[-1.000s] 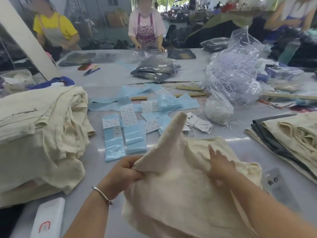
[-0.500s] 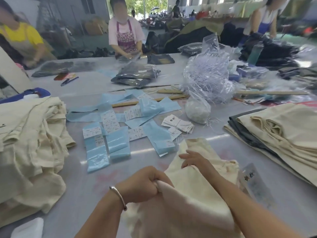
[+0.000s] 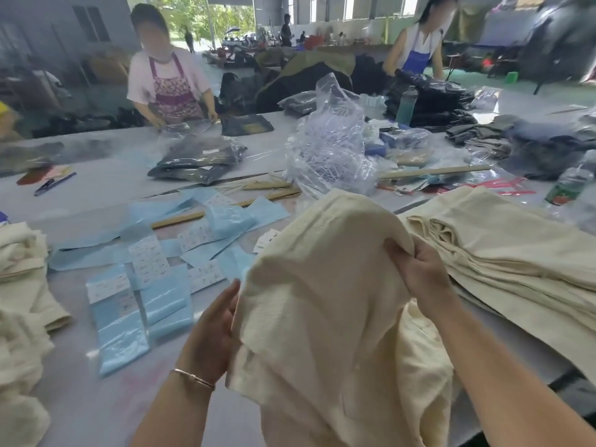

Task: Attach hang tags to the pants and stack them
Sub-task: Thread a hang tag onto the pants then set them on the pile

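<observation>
Cream pants (image 3: 322, 301) held up over the table (image 3: 96, 398), both hands gripping the cloth.

The left hand (image 3: 214, 330) grips the pants' left edge, fingers curled behind it; the right hand (image 3: 419, 272) pinches a fold at their upper right. The raised pants hide the table behind them and part of the white hang tags (image 3: 267, 240). Left of the pants lie blue plastic bags (image 3: 119, 327); right of them a stack of folded cream pants (image 3: 503, 250); beyond them a clear bag of plastic fasteners (image 3: 329, 146).

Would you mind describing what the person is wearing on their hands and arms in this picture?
Both forearms are bare as far as the frame shows, with no sleeves and no gloves. The left hand has a thin, rose-gold-coloured metal bangle round the wrist. The right hand shows no bracelet or watch, and I can make out no rings on either hand.
</observation>
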`<state>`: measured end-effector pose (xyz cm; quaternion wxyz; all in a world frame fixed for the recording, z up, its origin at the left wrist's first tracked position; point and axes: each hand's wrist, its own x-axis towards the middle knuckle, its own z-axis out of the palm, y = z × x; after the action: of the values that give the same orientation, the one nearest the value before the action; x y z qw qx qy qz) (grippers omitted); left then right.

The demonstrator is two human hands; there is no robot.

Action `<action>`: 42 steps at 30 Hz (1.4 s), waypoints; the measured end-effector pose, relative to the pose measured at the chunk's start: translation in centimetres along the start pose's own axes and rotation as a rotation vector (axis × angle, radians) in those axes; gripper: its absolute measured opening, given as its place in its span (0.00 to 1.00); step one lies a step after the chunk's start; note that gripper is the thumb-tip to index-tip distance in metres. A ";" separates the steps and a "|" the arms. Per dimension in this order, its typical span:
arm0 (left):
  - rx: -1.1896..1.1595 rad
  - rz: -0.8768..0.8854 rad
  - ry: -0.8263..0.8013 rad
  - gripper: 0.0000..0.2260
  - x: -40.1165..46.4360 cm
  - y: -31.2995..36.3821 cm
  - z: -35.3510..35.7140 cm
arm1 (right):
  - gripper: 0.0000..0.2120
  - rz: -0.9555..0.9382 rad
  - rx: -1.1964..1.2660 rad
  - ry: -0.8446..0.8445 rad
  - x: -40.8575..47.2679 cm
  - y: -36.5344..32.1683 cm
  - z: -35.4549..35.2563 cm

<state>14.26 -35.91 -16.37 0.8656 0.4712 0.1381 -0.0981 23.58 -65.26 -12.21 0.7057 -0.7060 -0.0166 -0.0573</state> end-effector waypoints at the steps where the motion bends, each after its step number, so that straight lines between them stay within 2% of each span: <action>1: -0.167 -0.037 -0.034 0.37 0.6 -1.1 0.4 | 0.06 -0.007 -0.015 0.041 0.2 -0.3 -1.3; 3: -0.392 -0.073 -0.131 0.41 1.4 -3.4 1.4 | 0.05 -0.002 -0.043 0.142 0.6 -0.7 -4.3; 5: -0.490 -0.138 -0.307 0.39 2.3 -5.7 3.9 | 0.05 0.021 -0.063 0.234 1.1 -1.1 -7.7; 6: -0.500 -0.153 -0.337 0.37 2.8 -7.1 5.5 | 0.06 0.029 -0.085 0.267 1.3 -1.4 -9.3; 8: -0.374 -0.196 -0.331 0.34 3.9 -9.6 9.8 | 0.07 0.027 -0.146 0.309 1.8 -2.5 -13.2; 10: -0.083 -0.219 -0.210 0.30 5.4 -11.3 15.4 | 0.05 0.022 -0.223 0.277 2.2 -4.3 -17.4; 14: 0.244 -0.240 -0.367 0.24 7.1 -12.3 29.7 | 0.08 0.025 -0.291 0.197 2.7 -8.8 -27.6; 17: 0.210 -0.228 -0.452 0.16 7.5 -12.7 38.3 | 0.03 0.002 -0.237 0.279 3.0 -12.7 -35.3; 19: 0.186 -0.214 -0.496 0.07 7.5 -12.6 42.4 | 0.10 -0.056 -0.192 0.340 3.6 -15.5 -39.2; 21: 0.107 -0.229 -0.548 0.08 7.6 -12.1 45.7 | 0.10 -0.146 -0.206 0.391 4.9 -18.2 -42.1; 23: 0.023 -0.167 -0.573 0.09 7.9 -11.4 47.9 | 0.08 -0.248 -0.241 0.387 6.8 -20.8 -43.8; 26: -0.053 0.135 -0.457 0.18 10.4 -10.3 49.9 | 0.02 -0.396 -0.315 0.388 11.1 -22.6 -44.8; 28: 0.003 0.378 -0.280 0.15 13.0 -10.0 50.4 | 0.06 -0.474 -0.398 0.388 15.5 -21.7 -44.3; 29: 0.023 0.443 -0.180 0.11 14.8 -10.2 50.2 | 0.08 -0.491 -0.485 0.395 18.0 -20.4 -43.8; 31: 0.079 0.444 -0.015 0.12 19.1 -11.4 49.1 | 0.10 -0.465 -0.752 0.389 22.9 -16.3 -42.3; 33: 0.137 0.328 0.088 0.12 23.2 -13.3 47.0 | 0.19 -0.333 -1.067 0.285 26.1 -10.8 -40.5; 36: 0.534 0.151 0.195 0.16 26.9 -17.1 43.1 | 0.28 -0.127 -1.329 -0.092 26.4 -1.8 -38.2; 39: 0.699 0.107 0.240 0.22 28.2 -19.5 40.8 | 0.27 0.095 -1.413 -0.579 24.3 5.5 -37.0; 40: 0.734 0.109 0.251 0.24 28.5 -19.8 40.3 | 0.25 0.116 -1.423 -0.652 23.8 6.5 -37.0; 42: 0.838 0.110 0.264 0.20 29.1 -20.1 39.5 | 0.22 0.109 -1.392 -0.680 23.6 6.8 -37.2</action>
<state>41.44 -81.15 -21.42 0.5789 0.7964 0.1706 -0.0381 45.61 -103.75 -16.56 0.0576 -0.9654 -0.1576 0.1998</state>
